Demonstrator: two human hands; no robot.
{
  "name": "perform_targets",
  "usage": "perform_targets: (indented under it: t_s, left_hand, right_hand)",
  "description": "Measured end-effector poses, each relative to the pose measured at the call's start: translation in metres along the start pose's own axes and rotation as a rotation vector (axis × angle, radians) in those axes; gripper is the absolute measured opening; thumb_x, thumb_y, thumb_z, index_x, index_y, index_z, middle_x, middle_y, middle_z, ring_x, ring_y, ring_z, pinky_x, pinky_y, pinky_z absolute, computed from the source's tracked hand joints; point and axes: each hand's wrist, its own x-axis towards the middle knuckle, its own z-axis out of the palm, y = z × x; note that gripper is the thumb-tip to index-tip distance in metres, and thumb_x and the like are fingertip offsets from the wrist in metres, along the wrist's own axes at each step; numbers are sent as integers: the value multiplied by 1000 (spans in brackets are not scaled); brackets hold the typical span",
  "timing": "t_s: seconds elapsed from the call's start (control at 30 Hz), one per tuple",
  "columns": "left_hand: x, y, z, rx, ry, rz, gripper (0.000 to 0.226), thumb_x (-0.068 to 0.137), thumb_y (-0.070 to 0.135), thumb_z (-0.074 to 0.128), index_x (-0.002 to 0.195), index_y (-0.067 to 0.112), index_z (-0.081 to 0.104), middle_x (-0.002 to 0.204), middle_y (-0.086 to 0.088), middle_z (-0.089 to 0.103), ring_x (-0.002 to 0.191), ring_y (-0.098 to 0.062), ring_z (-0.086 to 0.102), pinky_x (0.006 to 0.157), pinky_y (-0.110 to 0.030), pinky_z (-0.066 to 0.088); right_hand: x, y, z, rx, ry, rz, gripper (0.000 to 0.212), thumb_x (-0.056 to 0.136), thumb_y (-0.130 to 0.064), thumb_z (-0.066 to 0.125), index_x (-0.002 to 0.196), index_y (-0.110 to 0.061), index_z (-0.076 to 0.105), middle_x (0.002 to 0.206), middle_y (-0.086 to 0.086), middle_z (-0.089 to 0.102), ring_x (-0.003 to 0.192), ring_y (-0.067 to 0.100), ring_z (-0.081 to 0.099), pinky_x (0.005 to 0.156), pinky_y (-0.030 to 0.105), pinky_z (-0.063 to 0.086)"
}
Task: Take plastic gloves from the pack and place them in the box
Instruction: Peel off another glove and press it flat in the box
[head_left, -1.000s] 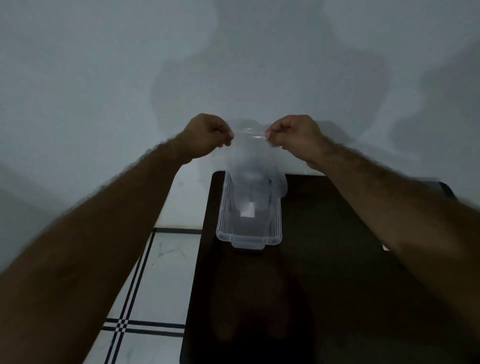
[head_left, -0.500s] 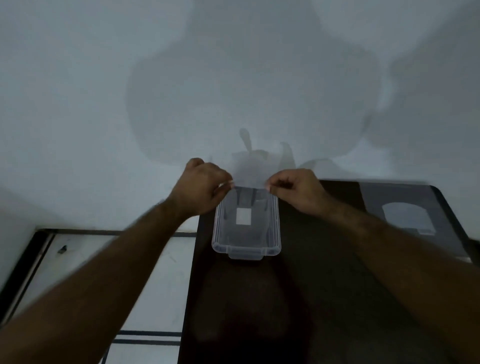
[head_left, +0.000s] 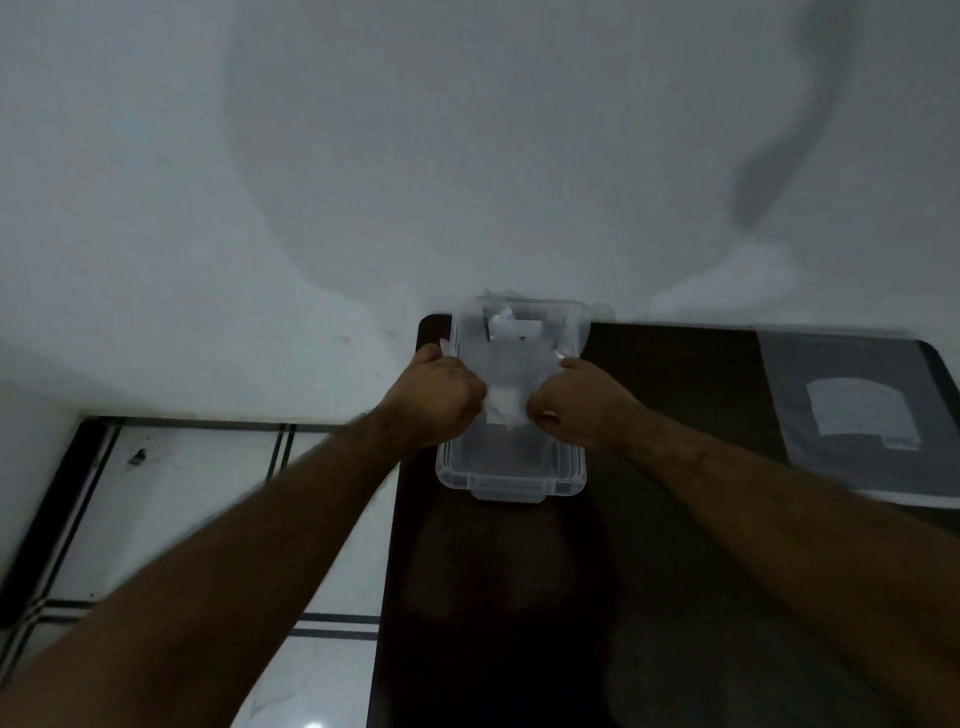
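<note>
A clear plastic box (head_left: 511, 480) stands on the far left part of a dark table (head_left: 675, 597), against the wall. A thin see-through plastic glove (head_left: 506, 408) lies spread low inside the box, its far end reaching the back wall of the box. My left hand (head_left: 436, 397) pinches the glove's near left edge over the box's left rim. My right hand (head_left: 579, 405) pinches its near right edge over the right rim. Both hands are closed on the film.
The glove pack (head_left: 862, 415), a flat grey packet with a pale label, lies at the table's far right. A plain wall (head_left: 363, 156) rises right behind the box. White floor tiles (head_left: 182, 519) with dark lines lie left of the table.
Both hands came down from chest height with the stretched glove and now hold it inside the box. The view has tilted so the pack shows at the right.
</note>
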Motion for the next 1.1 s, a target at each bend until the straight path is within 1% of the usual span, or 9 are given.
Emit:
perform_targets:
  t_s: [0.1, 0.23, 0.37, 0.57, 0.7, 0.8, 0.87, 0.97, 1.1]
  left_hand:
    - [3, 1, 7, 39, -42, 14, 18, 100, 34, 59, 92, 23, 70, 97, 2, 75, 99, -23, 66, 107, -44, 34]
    - [5, 3, 14, 91, -102, 41, 17, 98, 31, 60, 92, 22, 73, 96, 1, 76, 105, -24, 66, 115, -53, 28]
    - [10, 8, 15, 126, -217, 35, 11, 96, 32, 66, 98, 26, 75, 96, 3, 74, 111, -23, 65, 121, -60, 17]
    - [20, 12, 7, 198, -385, 75, 16, 99, 34, 67, 111, 29, 77, 109, 2, 74, 124, -24, 61, 124, -70, 7]
    - [25, 12, 5, 189, -477, 133, 24, 101, 43, 64, 116, 29, 76, 117, 1, 73, 130, -24, 58, 124, -72, 2]
    - [27, 11, 1, 152, -557, 147, 40, 102, 59, 56, 121, 30, 76, 123, 3, 73, 134, -22, 55, 125, -69, -3]
    - [28, 7, -1, 117, -561, 154, 43, 101, 61, 53, 121, 32, 77, 123, 5, 73, 136, -20, 54, 124, -69, -6]
    - [34, -4, -7, 94, -511, 138, 40, 103, 55, 47, 115, 32, 78, 122, 7, 74, 140, -20, 53, 123, -73, -8]
    - [53, -12, -19, 173, -499, 62, 35, 107, 44, 47, 112, 25, 76, 120, 1, 74, 141, -25, 52, 125, -74, -7]
  right_hand:
    - [5, -4, 5, -107, -87, -37, 20, 102, -35, 62, 117, -28, 73, 120, -3, 74, 119, 17, 66, 127, 51, 25]
    - [10, -5, 14, -166, -151, -56, 21, 102, -33, 61, 119, -29, 73, 120, -2, 74, 122, 19, 65, 129, 54, 16]
    - [11, -8, 16, -168, -217, -71, 22, 104, -31, 59, 122, -29, 70, 118, 0, 73, 121, 20, 64, 131, 57, 13]
    - [13, -14, 19, -161, -302, -115, 25, 104, -29, 58, 126, -29, 68, 120, 0, 72, 124, 21, 63, 131, 58, 10]
    - [15, -11, 17, -138, -409, -160, 32, 105, -39, 57, 134, -28, 66, 132, 0, 69, 130, 22, 61, 130, 58, 17]
    - [18, -8, 16, -31, -407, -161, 40, 105, -52, 50, 128, -25, 69, 123, -1, 74, 115, 19, 68, 122, 54, 35]
    - [24, -5, 16, 12, -332, -134, 37, 107, -49, 47, 122, -24, 70, 113, -1, 75, 103, 18, 69, 116, 50, 43]
    - [35, -2, 19, -105, -195, -115, 30, 104, -41, 55, 125, -24, 67, 113, 2, 73, 104, 23, 68, 113, 48, 44]
    - [38, -15, 22, -259, -275, -98, 31, 102, -45, 60, 125, -25, 65, 115, 0, 72, 107, 23, 67, 116, 50, 38]
